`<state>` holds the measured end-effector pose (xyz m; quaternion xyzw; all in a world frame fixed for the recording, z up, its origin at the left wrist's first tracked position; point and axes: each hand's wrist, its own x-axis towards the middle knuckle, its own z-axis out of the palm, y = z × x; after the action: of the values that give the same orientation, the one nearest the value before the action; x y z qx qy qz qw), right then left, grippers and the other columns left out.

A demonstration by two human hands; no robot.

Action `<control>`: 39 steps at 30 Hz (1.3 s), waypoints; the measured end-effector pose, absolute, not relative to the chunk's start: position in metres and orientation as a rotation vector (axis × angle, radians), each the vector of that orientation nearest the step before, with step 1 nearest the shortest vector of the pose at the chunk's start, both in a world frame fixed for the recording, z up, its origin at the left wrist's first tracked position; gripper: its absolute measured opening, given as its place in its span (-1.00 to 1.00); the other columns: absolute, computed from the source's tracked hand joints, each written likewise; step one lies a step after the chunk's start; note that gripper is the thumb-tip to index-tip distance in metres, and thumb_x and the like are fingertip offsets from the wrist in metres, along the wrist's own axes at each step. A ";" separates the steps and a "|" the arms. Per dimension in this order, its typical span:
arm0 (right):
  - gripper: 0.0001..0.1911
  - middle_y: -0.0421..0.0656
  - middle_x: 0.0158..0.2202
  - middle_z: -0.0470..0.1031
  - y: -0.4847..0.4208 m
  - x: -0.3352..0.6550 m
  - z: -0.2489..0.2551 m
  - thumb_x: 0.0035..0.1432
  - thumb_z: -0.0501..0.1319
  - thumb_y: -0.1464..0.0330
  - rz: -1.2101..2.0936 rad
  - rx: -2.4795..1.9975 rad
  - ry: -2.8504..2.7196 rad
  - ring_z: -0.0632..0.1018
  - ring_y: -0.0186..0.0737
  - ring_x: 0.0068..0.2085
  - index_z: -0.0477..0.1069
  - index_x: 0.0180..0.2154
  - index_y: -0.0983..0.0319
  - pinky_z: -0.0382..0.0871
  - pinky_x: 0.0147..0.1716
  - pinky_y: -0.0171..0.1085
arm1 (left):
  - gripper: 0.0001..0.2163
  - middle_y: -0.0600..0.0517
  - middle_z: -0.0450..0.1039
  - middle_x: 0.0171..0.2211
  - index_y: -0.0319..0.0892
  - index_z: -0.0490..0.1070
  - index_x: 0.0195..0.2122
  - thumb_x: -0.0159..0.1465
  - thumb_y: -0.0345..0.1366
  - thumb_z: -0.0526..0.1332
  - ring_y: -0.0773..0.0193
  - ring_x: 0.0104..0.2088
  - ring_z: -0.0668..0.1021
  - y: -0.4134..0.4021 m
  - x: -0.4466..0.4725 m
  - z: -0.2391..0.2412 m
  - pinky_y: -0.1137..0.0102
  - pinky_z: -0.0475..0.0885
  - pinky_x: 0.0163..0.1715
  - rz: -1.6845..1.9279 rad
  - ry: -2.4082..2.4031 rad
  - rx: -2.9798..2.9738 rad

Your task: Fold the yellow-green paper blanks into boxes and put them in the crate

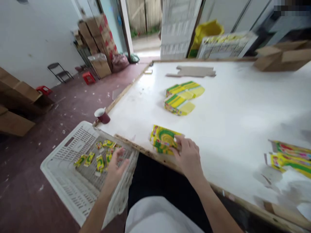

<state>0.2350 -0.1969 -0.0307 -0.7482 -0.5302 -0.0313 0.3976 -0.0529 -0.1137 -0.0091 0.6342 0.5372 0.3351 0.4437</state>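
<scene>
White desk (238,106); lower centre, right fingers (185,142) pinch the box (163,136) end, sensibly: it's likely light, crushable; left fingers (117,156) spread.

Daylight enters the doorway (145,47); the tabletop (233,110) glares, right side blurred.

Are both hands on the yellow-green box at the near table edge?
No, only the right hand touches the yellow-green box; the left hand is apart from it, by the white crate.

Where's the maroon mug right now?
Head view, left of centre: the maroon mug stands on the white-topped table's near-left corner, by the white plastic crate.
</scene>
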 end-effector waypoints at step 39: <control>-0.81 -0.20 -0.40 0.50 -0.188 0.171 -0.006 0.35 0.17 0.33 0.418 -1.183 -1.188 0.52 -0.35 -0.38 0.56 -0.23 0.21 0.39 -0.39 -0.45 | -0.59 -0.04 0.62 -0.27 -0.20 0.58 -0.29 0.08 0.08 0.44 0.21 -0.23 0.61 -0.132 0.042 -0.017 0.38 0.53 -0.16 1.229 0.997 0.869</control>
<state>0.1714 -0.1876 -0.0061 -0.5208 -0.5226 0.1841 0.6494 0.0419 -0.1321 -0.0171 0.3778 0.4334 0.5345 0.6195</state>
